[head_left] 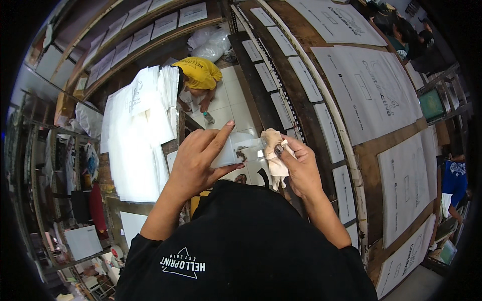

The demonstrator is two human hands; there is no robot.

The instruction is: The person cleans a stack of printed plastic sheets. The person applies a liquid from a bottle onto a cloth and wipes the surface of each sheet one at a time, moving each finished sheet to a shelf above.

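Observation:
Between the thumb and fingers of my left hand (193, 158) is a translucent white plastic bottle (228, 150), lying sideways with its narrow end toward the right. Its index finger sticks out along the upper side. A dark smudge shows on or through the bottle's wall. My right hand (304, 168) is closed on a crumpled cream cloth (275, 163), bunched against the bottle's narrow end, with loose tails hanging down. Whether cloth and bottle touch is hard to tell, and the fingertips behind the cloth are hidden.
A tall stack of white printed sheets (135, 150) stands on my left. On the right, a long board (346, 90) carries printed sheets (371, 90). Ahead, a person in a yellow shirt (200, 72) bends low beside a small bottle (208, 118) on the tiled floor. Racks line the left.

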